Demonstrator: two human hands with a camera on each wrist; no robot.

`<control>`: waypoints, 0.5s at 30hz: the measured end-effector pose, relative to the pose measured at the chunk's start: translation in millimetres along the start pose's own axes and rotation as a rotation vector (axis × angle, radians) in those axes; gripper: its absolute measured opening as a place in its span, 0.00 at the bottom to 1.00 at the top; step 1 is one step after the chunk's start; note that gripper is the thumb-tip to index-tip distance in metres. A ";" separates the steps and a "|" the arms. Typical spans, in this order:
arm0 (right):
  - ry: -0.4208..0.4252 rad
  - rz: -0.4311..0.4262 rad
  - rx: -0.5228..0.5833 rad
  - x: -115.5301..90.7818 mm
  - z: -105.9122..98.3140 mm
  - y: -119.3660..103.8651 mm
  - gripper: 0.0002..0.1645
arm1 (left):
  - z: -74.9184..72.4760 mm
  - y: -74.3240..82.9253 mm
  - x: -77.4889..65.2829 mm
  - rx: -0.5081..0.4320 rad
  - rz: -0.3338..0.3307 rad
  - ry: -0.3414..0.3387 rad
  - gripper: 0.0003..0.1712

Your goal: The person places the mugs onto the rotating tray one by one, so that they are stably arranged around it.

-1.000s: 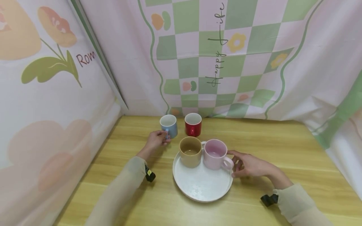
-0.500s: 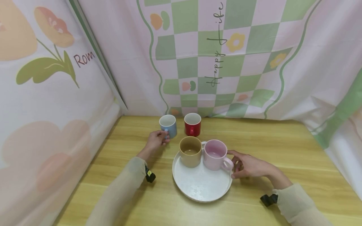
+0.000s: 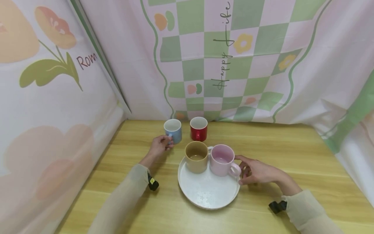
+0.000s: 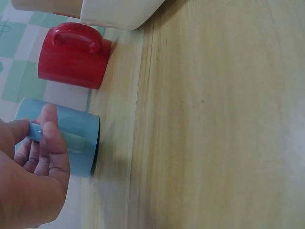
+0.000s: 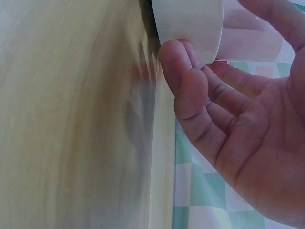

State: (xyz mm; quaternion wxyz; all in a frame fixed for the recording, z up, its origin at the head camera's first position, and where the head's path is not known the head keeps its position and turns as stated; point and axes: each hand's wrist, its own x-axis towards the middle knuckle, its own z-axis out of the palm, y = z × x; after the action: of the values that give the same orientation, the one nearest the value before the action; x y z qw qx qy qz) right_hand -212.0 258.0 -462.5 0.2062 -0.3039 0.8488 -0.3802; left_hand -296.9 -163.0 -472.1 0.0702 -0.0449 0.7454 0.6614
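Observation:
At the back of the table my left hand [image 3: 160,145] pinches the handle of a light blue mug [image 3: 175,134] between thumb and fingers. In the left wrist view, the blue mug [image 4: 84,125] stands beside a red mug [image 4: 75,59]. A round white tray [image 3: 204,195] carries a tan mug [image 3: 196,166] and a pink mug [image 3: 219,167], set side by side on its far half. Beside the pink mug's handle, my right hand [image 3: 258,171] rests at the tray's right rim. Fingertips touch the tray wall [image 5: 188,24] in the right wrist view; its fingers are loosely bent.
Wooden tabletop [image 3: 280,146] lies around the tray. A patterned curtain [image 3: 219,65] hangs along the back edge, and another flowered cloth [image 3: 73,107] hangs at the left. Behind the tan mug stands the red mug [image 3: 199,130], close to the blue one.
The left hand and the blue mug have shifted slightly left, widening the gap to the red mug a little. The right hand and the tray look unchanged.

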 end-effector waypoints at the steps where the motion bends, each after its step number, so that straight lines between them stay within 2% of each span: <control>1: -0.001 0.000 0.001 0.2 0.0 0.2 0.55 | -0.5 0.3 -0.9 0.003 -0.003 0.001 0.16; 15: -0.008 -0.030 0.009 0.0 0.4 0.8 0.56 | -8.3 -1.7 -16.2 0.014 -0.001 0.003 0.15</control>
State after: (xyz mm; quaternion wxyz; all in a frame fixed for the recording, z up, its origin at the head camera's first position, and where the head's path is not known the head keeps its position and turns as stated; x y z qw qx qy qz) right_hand -212.1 258.3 -463.3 0.2050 -0.3174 0.8416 -0.3859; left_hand -281.0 -171.8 -470.2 0.0697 -0.0459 0.7502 0.6559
